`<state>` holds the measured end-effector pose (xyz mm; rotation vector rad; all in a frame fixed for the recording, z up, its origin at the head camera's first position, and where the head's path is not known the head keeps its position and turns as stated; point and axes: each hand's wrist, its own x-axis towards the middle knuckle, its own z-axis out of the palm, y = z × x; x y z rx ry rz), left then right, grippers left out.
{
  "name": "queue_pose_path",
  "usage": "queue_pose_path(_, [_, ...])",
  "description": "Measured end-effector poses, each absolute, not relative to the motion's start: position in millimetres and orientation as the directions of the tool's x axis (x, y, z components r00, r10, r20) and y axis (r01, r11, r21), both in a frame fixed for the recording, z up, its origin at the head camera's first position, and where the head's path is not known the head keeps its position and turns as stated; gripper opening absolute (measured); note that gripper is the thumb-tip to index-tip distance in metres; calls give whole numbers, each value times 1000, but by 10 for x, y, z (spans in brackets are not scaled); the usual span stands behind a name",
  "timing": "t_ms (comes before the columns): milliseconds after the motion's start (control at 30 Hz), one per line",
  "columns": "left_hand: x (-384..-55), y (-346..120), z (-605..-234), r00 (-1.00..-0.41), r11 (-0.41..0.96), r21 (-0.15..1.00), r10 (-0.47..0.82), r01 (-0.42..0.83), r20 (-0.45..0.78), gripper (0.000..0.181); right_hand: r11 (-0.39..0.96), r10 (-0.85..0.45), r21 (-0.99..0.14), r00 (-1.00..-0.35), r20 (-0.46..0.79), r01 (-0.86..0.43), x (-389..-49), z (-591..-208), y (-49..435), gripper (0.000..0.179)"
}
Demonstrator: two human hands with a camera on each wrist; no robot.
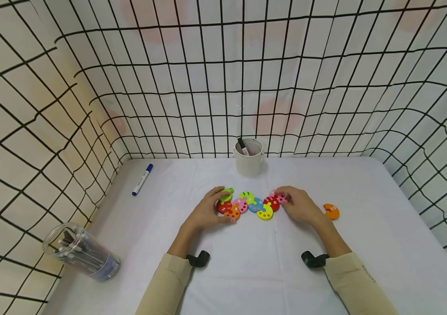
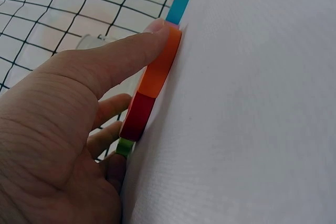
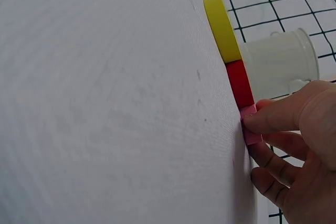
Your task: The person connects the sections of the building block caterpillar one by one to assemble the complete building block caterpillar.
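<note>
A row of joined, colourful wooden number puzzle pieces zigzags across the white table, with a blue piece [image 1: 255, 204] mid-row. My left hand [image 1: 204, 211] holds the left end, its thumb against the orange piece [image 2: 159, 69] and its fingers round the far side of the red piece [image 2: 138, 116] and the green end piece [image 1: 226, 195]. At the other end, my right hand [image 1: 299, 204] pinches the pink piece [image 3: 251, 129] between thumb and fingers. That piece meets a red piece [image 3: 240, 83], beside a yellow one [image 3: 222, 29]. A loose orange piece [image 1: 331, 211] numbered 10 lies right of my right hand.
Behind the row stands a white bucket [image 1: 248, 164] with a black-capped marker in it. A blue-capped marker [image 1: 142, 180] lies at the back left. A clear jar [image 1: 89, 256] of pens leans at the left edge. Black wire mesh [image 1: 223, 92] borders the back and sides.
</note>
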<state>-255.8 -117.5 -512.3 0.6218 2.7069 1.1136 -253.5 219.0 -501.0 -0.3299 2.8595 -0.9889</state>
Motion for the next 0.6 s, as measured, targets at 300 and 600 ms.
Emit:
queue_pose_path(300, [-2560,-1178,-5119,-901,642,694,434,326,21,80,775,-246,-603,-969,-14,-188,-2511,-4996,2221,45])
queue_pose_path(600, [-2567,-1191,-5122,-894,649,678,446,346,29,84,781,-195,-600,-980,33,-175,-2340,-4908,2489,41])
